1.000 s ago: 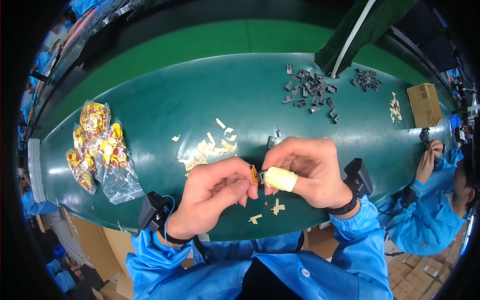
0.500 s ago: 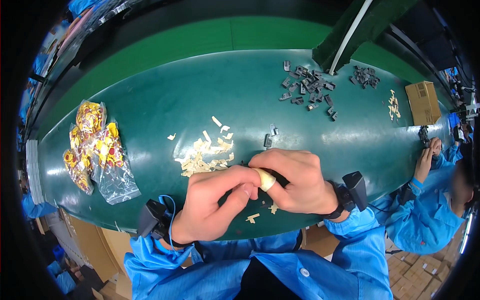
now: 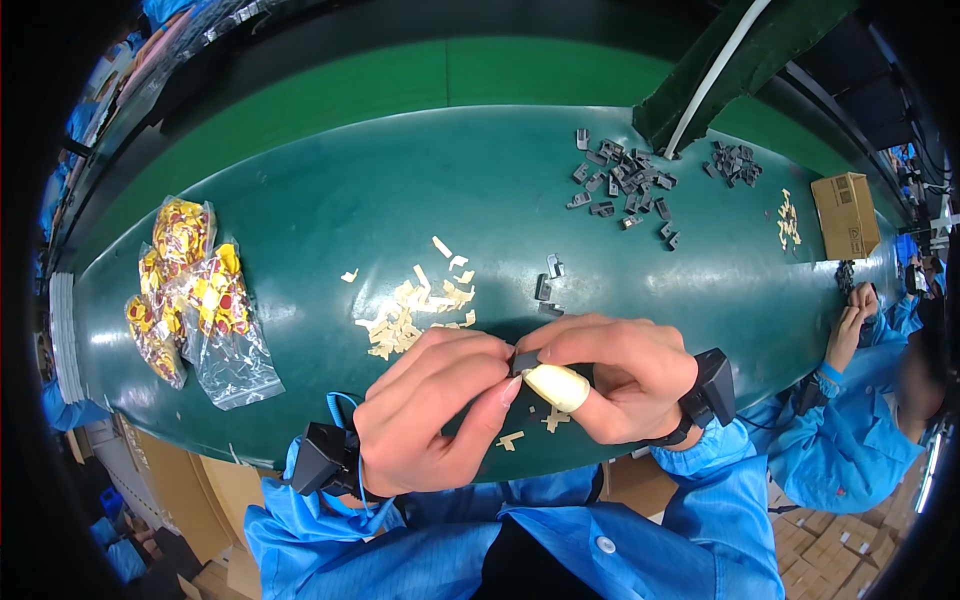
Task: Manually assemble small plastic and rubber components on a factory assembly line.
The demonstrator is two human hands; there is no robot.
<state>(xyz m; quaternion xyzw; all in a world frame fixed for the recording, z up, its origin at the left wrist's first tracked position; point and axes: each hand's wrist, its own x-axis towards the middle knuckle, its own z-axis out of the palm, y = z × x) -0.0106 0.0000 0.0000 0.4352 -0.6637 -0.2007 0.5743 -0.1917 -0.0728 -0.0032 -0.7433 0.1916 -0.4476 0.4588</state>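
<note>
Between my two hands, a small dark grey plastic piece (image 3: 523, 361) is pinched at both ends. My left hand (image 3: 425, 405) grips it from the left with thumb and fingertips. From the other side my right hand (image 3: 640, 370) closes on it, the thumb wearing a pale yellow finger cot (image 3: 557, 388). Just beyond the hands lie a few loose grey plastic pieces (image 3: 543, 288). Left of those is a scattered pile of cream-coloured small strips (image 3: 398, 325). More strips (image 3: 510, 440) rest on the green table near my wrists.
Clear bags of yellow and red pieces (image 3: 215, 295) lie at the left. A heap of grey plastic pieces (image 3: 620, 178) sits far right, with a smaller heap (image 3: 733, 163) beyond. A cardboard box (image 3: 846, 215) stands at the right, near a co-worker's hands (image 3: 848, 325). A white pole (image 3: 715, 75) rises at the back.
My fingers have shifted apart and the right hand has turned, so the grey piece between them now shows. The covered right thumb points more toward it.
</note>
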